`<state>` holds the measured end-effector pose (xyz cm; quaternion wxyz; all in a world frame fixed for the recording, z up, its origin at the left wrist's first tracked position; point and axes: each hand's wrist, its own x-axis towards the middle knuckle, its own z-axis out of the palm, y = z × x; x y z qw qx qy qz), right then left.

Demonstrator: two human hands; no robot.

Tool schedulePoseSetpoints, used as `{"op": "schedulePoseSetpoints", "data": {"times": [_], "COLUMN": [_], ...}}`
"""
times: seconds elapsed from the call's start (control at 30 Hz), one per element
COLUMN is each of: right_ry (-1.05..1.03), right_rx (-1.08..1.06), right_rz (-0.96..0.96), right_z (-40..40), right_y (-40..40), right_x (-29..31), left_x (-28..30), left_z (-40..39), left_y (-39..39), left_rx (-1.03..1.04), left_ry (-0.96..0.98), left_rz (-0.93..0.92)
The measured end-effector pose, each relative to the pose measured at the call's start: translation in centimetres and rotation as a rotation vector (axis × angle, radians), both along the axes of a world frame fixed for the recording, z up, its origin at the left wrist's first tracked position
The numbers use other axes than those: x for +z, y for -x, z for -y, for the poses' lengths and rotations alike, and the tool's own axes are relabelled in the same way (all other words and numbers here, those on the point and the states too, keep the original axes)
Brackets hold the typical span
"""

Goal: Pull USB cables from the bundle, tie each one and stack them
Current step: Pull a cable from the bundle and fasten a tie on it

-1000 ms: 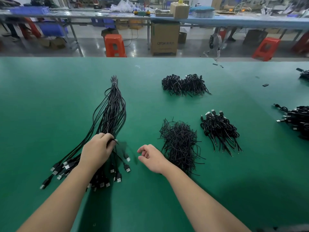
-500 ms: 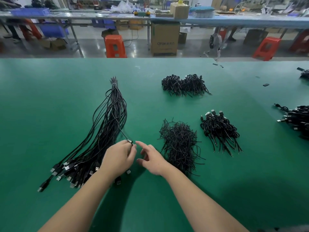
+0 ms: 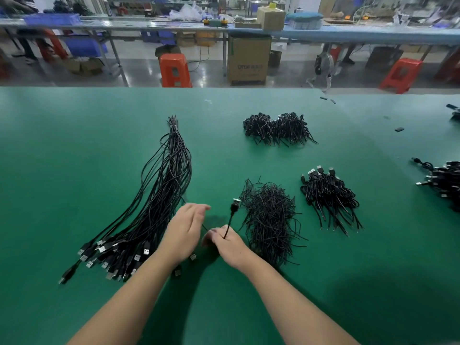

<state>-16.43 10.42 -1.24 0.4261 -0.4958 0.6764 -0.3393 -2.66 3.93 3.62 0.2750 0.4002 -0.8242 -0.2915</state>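
Now the right hand (image 3: 230,245), idle and loosely curled a second ago, pinches one cable (image 3: 230,219) with its plug pointing up, while the left hand (image 3: 185,231), which drew it from the bundle (image 3: 159,195), hovers with fingers relaxed, holding nothing I can see. So one cable is free and probably ready for tying. Beyond lie loose ties (image 3: 270,217), then tied stacks (image 3: 329,197) and (image 3: 277,128); no containers sit on the table (image 3: 74,145).

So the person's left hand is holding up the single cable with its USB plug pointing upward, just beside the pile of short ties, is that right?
Not quite: the head view shows the right hand gripping that single cable, plug upward beside the ties. The left hand is open above the bundle.
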Motion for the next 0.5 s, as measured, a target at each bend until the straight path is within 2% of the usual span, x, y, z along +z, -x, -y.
{"op": "schedulePoseSetpoints", "data": {"times": [0.1, 0.17, 0.23, 0.33, 0.5], "right_ry": [-0.004, 0.0, 0.039, 0.176, 0.342], "right_rx": [-0.068, -0.111, -0.093, -0.048, -0.05], "right_rz": [0.122, 0.097, 0.033, 0.041, 0.204], "right_z": [-0.6, -1.2, -2.0, -2.7, -3.1], "right_y": [-0.1, 0.0, 0.3, 0.7, 2.7], "right_x": [1.5, 2.4, 3.7, 6.6, 13.1], "left_x": [-1.8, -2.9, -3.6, -3.8, -3.3], "left_z": [2.0, 3.0, 3.8, 4.6, 4.8], "left_y": [-0.8, -1.0, -0.8, 0.0, 0.3], "left_rx": [0.008, -0.042, -0.085, -0.092, 0.061], "left_ry": [0.03, 0.009, 0.031, 0.043, -0.05], "left_rz": [0.236, 0.395, 0.465, 0.473, 0.296]}}
